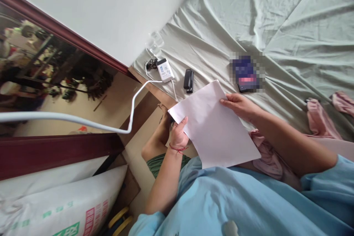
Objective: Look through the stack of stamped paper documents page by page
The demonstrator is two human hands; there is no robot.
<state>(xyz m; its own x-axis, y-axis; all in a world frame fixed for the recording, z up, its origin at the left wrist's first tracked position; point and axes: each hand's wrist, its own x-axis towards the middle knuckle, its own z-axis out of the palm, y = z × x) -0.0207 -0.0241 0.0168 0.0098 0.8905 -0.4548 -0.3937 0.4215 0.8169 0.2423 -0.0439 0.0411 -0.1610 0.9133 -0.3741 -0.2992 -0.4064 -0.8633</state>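
White paper (218, 129) lies between both hands above my lap, its lower edge against my blue shirt; whether it is one sheet or several I cannot tell. My left hand (179, 134) pinches its left edge, thumb on top and fingers beneath. On the far right edge, my right hand (235, 104) grips it the same way. Just beyond the paper, a black stapler (188, 80) rests on the bed sheet, touched by neither hand. A phone (246, 73), partly blurred out, lies on the sheet past my right hand.
A white power adapter (165, 70) with a cable (132, 107) sits at the bed's corner beside clear plastic cups (155, 42). The pale green sheet (298, 29) is wrinkled. Pink cloth (322, 118) lies at right. White sacks (69, 195) stand lower left, below a doorway.
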